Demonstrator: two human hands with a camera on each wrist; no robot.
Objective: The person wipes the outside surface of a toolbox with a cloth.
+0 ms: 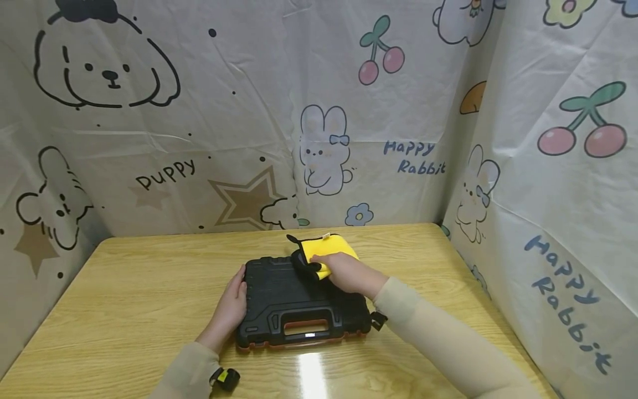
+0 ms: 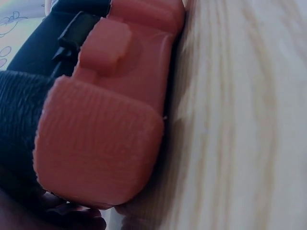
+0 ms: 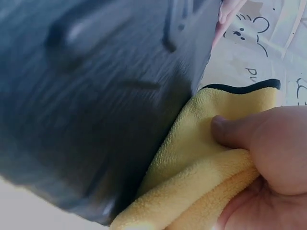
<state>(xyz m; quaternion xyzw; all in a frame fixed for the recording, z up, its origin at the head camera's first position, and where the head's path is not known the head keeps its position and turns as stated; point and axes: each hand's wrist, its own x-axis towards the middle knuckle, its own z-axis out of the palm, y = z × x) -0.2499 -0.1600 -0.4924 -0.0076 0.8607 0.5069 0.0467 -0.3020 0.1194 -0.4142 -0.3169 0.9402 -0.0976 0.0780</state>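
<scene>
A black plastic carrying case with an orange lower half lies flat on the table, its handle toward me. My left hand rests along the case's left side, fingers extended against the edge. In the left wrist view, only a dark bit of that hand shows at the lower left. My right hand grips a folded yellow cloth with black trim over the far right part of the lid. Seen from the right wrist, the thumb presses on top of the plush cloth, against the case's edge; the other fingertips are hidden.
The wooden table extends around the case on all sides. Behind and to the right hangs a white curtain printed with cartoon animals and cherries, meeting the table's far edge. Dark straps with small devices sit at both wrists.
</scene>
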